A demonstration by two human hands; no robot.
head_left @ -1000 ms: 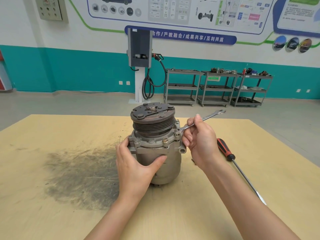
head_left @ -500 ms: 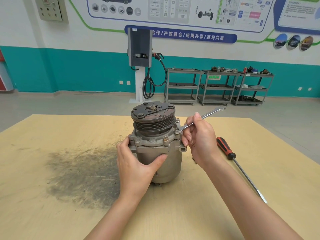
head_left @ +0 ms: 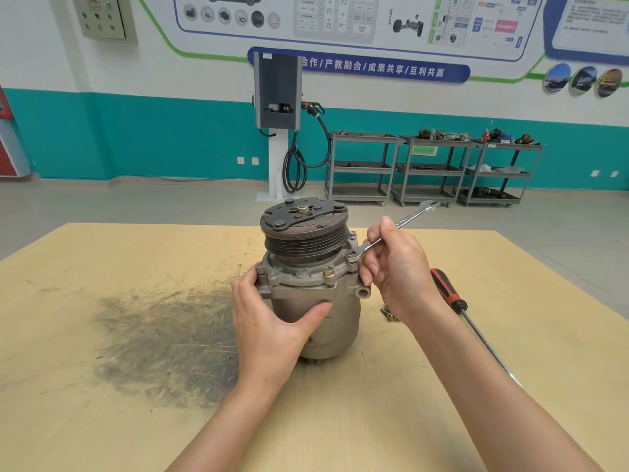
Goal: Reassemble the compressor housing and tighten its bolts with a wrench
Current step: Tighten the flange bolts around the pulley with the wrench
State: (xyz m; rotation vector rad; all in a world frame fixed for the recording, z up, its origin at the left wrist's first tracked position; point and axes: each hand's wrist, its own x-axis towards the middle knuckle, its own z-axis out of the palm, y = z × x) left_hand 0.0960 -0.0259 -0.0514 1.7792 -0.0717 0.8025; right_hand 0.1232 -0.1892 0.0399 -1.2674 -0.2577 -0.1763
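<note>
From the head view, the compressor housing stands upright mid-table, pulley end up, long axis vertical, left hand wrapped around its flange, right hand clamped on the wrench slanting up-right from a flange bolt: I'd keep that jaw fully seated and brace hard.

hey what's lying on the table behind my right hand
A screwdriver with a red-and-black handle lies there, plus a loose bolt beside the wrist. The right hand may cover more; cannot tell.
</note>
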